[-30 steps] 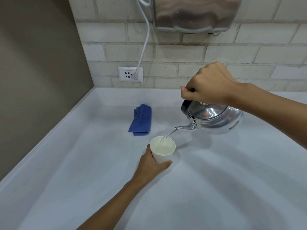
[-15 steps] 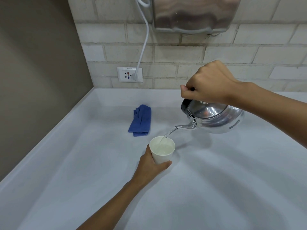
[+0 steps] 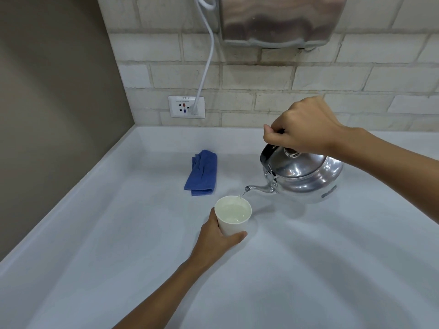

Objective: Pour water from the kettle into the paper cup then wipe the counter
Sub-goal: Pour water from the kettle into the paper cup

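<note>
The cup [image 3: 234,216] stands mid-counter, nearly full, left hand [image 3: 215,238] wrapped round it; the right hand [image 3: 300,128] grips the kettle [image 3: 306,176] handle, spout just above the far rim; best level off now, slowly; cloth [image 3: 202,173] waits beyond.

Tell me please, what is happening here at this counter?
A person is pouring water into a paper cup. The right hand holds a metal kettle by its handle, tilted so a thin stream falls from the spout. The left hand grips the cup, which stands on the white counter and already holds a good amount of water. A folded blue cloth lies untouched behind the cup, so wiping has not begun.
</note>
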